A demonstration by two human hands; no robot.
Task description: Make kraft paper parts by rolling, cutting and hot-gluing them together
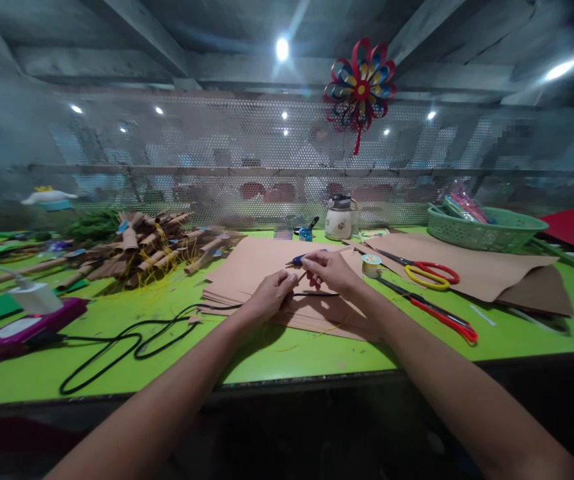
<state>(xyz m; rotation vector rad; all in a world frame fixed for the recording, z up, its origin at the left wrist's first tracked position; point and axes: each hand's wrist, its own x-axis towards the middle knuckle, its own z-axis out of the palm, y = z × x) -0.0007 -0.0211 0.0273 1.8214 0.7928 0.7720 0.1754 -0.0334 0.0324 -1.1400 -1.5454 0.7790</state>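
Observation:
Over a stack of brown kraft paper sheets [247,267], my two hands meet at the middle of the table. My left hand [277,292] is closed, thumb against the fingers, on a small thin brown piece [303,272] that looks like paper. Its other end is pinched by my right hand [331,270], with the lower fingers curled. Just behind my fingers lies a blue pointed tool [297,261], partly hidden by the right hand. A black cord [167,319] crosses the paper beneath both hands. Right of my right hand stands a small spool [371,265].
Scissors with red and yellow handles [427,272] and a red-handled cutter [441,319] lie right. A green basket [487,230] and a white jug [338,220] stand behind. Left are bundled brown paper rolls [141,250] and a purple power strip [29,327].

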